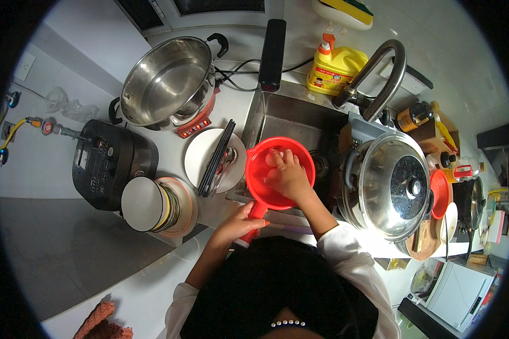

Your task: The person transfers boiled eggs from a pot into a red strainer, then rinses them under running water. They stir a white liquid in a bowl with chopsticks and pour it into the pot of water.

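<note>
Nearest me, the person's left hand (237, 226) is at the near edge of the sink (291, 107), its grip wrapped around the handle of a red plastic dipper (257, 174). The dipper's round bowl sits over the near left part of the sink. The right hand (289, 178) reaches down inside that bowl, fingers bent and a little apart; I can't tell whether its grip has closed on anything.

Just left of the sink, a white plate (195, 148) lies on the counter (240, 96) with dark chopsticks (216, 159) and metal spoons (227, 161) across it. Farther left of the sink stand a stack of bowls (145, 203) and, beyond it, a black rice cooker (103, 169).

Right of the sink is a large steel pot under a glass lid (387, 181). Back and to the left of the sink, a wide steel pot (164, 85) sits uncovered on an orange-red base. Behind the sink I see a curved metal faucet (396, 70) and a yellow pump bottle (336, 69); a yellow-and-green sponge (349, 8) rests on the wall above.
</note>
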`<state>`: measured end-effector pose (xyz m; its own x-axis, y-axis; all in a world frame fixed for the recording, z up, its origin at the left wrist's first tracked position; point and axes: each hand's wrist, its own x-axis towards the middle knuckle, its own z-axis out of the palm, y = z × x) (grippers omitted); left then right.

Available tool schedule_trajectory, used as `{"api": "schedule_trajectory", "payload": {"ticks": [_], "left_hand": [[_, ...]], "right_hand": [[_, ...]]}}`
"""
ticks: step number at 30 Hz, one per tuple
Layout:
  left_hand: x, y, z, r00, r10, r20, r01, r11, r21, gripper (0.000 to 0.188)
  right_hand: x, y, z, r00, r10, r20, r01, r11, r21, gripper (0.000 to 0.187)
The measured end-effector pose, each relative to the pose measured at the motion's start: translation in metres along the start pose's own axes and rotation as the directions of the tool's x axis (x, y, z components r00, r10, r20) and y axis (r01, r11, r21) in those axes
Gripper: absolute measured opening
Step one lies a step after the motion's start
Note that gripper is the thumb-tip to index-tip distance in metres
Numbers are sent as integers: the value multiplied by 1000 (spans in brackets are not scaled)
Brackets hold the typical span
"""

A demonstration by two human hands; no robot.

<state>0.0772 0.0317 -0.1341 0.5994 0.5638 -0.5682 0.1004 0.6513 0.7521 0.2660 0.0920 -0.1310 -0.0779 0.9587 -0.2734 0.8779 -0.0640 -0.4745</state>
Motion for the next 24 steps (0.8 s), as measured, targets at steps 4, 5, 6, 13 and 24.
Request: {"api": "schedule_trajectory", "payload": {"ticks": [4, 5, 6, 13, 24], "left_hand": [[0, 0, -1, 1000, -5, -7, 5, 1000, 2, 42], [0, 1, -1, 1000, -4, -2, 4, 1000, -3, 42], [0, 1, -1, 1000, -2, 4, 2, 1000, -8, 42], [1, 0, -4, 1000, -7, -2, 7, 1000, -23, 40], [3, -5, -10, 999, 37, -12, -36, 999, 38, 41]], "right_hand": [[-2, -2, 2, 989, -139, 59, 140, 990, -13, 74], [-2, 0, 6, 980, -184, 78, 186, 982, -29, 72], [-2, 2, 10, 969, -227, 98, 232, 972, -45, 71], [-4, 3, -1, 840, -539, 62, 516, 828, 219, 24], [-16, 22, -37, 929, -359, 85, 294, 858, 421, 11]]}}
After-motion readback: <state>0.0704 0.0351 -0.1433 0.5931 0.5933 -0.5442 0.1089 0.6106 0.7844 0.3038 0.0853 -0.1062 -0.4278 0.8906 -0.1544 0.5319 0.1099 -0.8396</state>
